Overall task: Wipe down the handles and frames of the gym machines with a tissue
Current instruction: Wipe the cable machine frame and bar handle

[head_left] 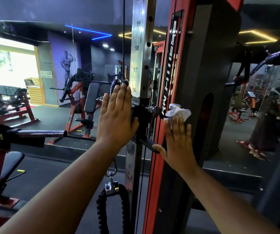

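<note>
The cable machine's red and grey frame (154,166) rises in front, its numbered upright (140,53) beside it. The left hand (117,119) lies flat with fingers straight against the black sliding carriage (141,119), steadying it. The right hand (178,141) presses, fingers extended, the crumpled tissue (179,114) against the frame's red edge. Wiping well probably means firm, even pressure in long strokes along the edge, refolding the tissue when soiled.
</note>
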